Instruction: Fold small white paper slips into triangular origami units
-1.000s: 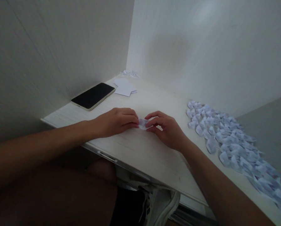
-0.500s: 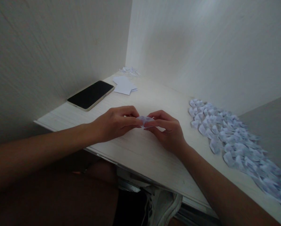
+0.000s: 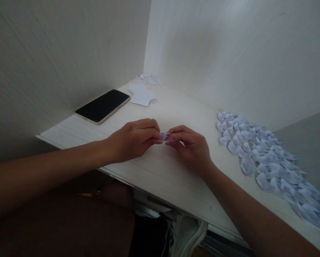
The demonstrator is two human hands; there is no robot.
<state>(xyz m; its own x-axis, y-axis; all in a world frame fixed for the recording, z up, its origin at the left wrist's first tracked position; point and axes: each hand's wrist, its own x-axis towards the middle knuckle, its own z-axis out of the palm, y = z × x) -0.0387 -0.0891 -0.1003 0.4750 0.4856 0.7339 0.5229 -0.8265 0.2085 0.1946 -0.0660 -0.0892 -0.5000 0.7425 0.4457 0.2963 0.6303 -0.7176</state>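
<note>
Between my two hands is a small folded piece of white paper (image 3: 164, 136), mostly covered by fingers. My left hand (image 3: 138, 139) pinches its left end with thumb and fingertips. The right end is gripped by my right hand (image 3: 190, 144), thumb below and fingers above. Both hands are over the white table (image 3: 160, 171), fingertips almost meeting. Off to the right lies a large spread of small folded white paper pieces (image 3: 272, 164), apart from my right hand.
A dark-screened phone (image 3: 103, 106) lies on the left of the table. Beside it are flat white paper sheets (image 3: 141, 95), with thin paper strips (image 3: 148, 79) in the back corner. Walls (image 3: 216, 53) close off the back and left. Below the front edge is my leg (image 3: 69, 221).
The paper has turned flatter and shows less between the fingers. My left fingers have closed in a little toward the right hand. The view has shifted slightly.
</note>
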